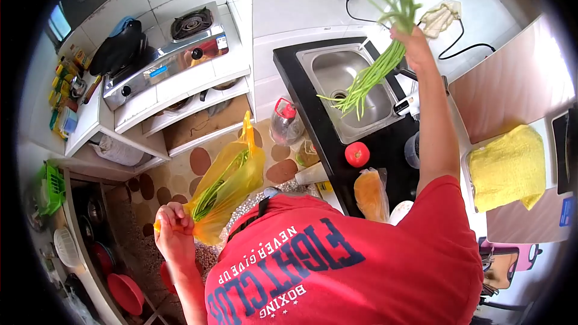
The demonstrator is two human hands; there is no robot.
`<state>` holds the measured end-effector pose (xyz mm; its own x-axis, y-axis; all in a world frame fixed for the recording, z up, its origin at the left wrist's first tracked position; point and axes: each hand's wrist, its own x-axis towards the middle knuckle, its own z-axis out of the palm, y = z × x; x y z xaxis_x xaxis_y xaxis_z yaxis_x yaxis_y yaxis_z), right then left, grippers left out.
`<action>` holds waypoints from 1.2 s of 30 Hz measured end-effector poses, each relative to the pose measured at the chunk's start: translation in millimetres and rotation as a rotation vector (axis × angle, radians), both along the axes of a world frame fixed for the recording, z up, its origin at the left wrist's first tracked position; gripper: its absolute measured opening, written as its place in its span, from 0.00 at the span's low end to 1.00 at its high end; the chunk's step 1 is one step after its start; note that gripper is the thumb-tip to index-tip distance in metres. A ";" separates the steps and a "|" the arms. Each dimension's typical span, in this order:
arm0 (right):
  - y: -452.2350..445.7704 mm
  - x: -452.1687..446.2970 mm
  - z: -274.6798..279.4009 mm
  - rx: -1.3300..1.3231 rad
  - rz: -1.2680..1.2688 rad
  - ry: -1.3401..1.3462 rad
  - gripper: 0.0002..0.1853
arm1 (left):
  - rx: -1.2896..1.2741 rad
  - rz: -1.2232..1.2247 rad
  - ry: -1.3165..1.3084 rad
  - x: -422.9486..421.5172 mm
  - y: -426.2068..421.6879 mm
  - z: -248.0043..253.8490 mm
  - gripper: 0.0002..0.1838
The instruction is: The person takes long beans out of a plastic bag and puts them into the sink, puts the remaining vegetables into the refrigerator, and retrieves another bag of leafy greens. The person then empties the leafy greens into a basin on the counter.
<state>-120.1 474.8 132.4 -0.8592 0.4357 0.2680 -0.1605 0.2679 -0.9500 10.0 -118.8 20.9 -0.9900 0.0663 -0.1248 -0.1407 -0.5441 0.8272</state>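
My right hand [413, 47] is raised over the far side of the sink [349, 66], closed around a bunch of long, thin green stalks [379, 75]. Their lower ends hang over the basin; the upper ends are blurred. At the left, my left hand [173, 221] grips the end of a yellow plastic bag [247, 174], held out above the floor. More green stalks [220, 189] show through the bag. A tomato [357, 154] sits on the black counter [301, 84], beside an orange item in clear plastic [371, 194].
A gas stove [168, 54] stands on the white counter at upper left, with a black pan [117, 48] on it. A faucet [406, 105] is at the sink's right edge. A red-lidded clear container [286, 121] stands on the floor. A yellow towel [507, 165] hangs at right.
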 end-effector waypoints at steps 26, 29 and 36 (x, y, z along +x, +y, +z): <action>125.0 -66.0 -244.8 0.524 -0.023 -1.013 0.15 | -0.135 0.062 -0.185 -49.4 61.3 13.5 0.17; 133.0 -78.6 -260.3 0.630 0.046 -1.068 0.17 | -0.162 0.115 -0.211 -48.8 63.7 17.4 0.17; 117.6 -81.0 -257.4 1.046 0.010 -1.124 0.29 | -0.178 0.107 -0.214 -50.9 69.1 23.1 0.17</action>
